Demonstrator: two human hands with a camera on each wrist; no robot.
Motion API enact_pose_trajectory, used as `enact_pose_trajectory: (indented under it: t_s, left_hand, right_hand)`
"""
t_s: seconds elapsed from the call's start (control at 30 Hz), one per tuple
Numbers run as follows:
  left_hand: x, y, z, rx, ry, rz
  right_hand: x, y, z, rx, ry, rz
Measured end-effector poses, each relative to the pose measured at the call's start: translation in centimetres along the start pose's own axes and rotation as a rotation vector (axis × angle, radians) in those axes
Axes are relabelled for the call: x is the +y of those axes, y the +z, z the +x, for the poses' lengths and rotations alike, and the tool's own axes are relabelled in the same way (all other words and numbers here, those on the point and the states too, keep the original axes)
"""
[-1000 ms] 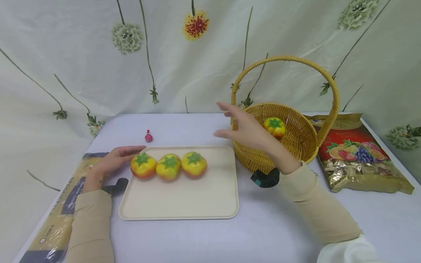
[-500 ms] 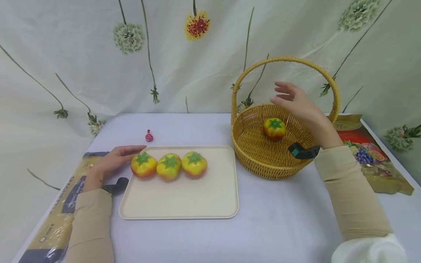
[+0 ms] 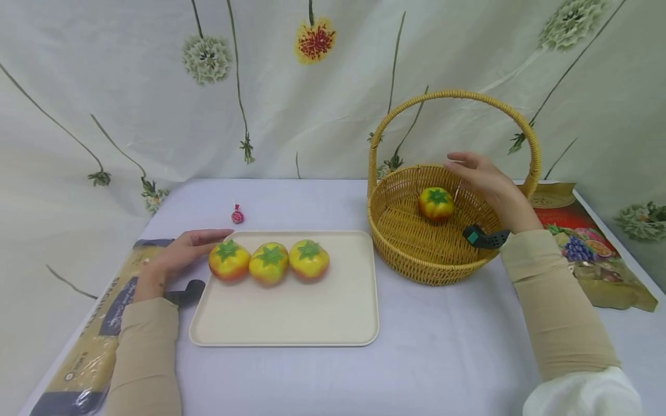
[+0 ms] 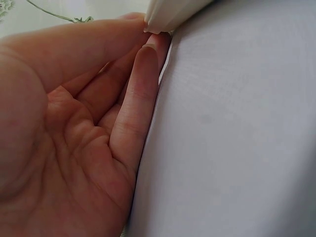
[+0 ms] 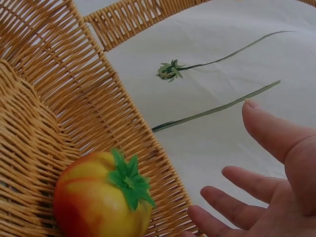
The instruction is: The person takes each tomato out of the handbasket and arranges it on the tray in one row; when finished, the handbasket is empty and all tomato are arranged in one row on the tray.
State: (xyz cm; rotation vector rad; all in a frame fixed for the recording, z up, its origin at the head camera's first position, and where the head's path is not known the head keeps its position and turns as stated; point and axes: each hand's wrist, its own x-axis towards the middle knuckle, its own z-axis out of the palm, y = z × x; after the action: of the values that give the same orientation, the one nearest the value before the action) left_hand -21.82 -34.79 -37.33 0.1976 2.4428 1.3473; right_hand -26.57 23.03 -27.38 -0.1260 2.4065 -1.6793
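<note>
In the head view my left hand [image 3: 179, 257] is at the left edge of a cream tray [image 3: 291, 323]. The left wrist view shows its thumb and fingers [image 4: 140, 89] pinching the tray's rim [image 4: 173, 15]. Three yellow-red tomatoes with green star-shaped tops, one of them the middle tomato [image 3: 268, 264], stand in a row on the tray. My right hand [image 3: 491, 185] hovers over the back right of a wicker basket [image 3: 411, 266], its fingers spread and holding nothing. Inside the basket lies another tomato [image 3: 436, 204], apart from the right hand in the right wrist view.
The basket's tall handle [image 3: 455, 94] arches over the right hand. A red and gold candy bag [image 3: 588, 248] lies right of the basket, partly behind the right arm. A small red lollipop [image 3: 237, 215] lies behind the tray. A spaghetti packet [image 3: 88, 352] lies along the left side.
My right hand has moved right from in front of the basket to over its back right, then lowered slightly. The left hand, tray and tomatoes have not visibly moved.
</note>
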Motion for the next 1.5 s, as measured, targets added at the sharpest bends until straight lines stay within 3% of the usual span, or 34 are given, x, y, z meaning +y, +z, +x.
enact_pose_trajectory:
  t_s: [0.53,0.9,1.5]
  left_hand:
    - [0.0,-0.1,-0.1,0.001,0.001,-0.004]
    - [-0.2,-0.1,-0.1,0.002,-0.013,-0.004]
    - [-0.3,-0.1,0.2,-0.002,0.005,-0.036]
  right_hand:
    - [2.3,0.8,0.7,-0.023,0.047,0.059]
    - [3.0,1.0,0.9,-0.033,0.048,-0.007]
    - [4.0,0.9,1.3,-0.134,0.074,-0.166]
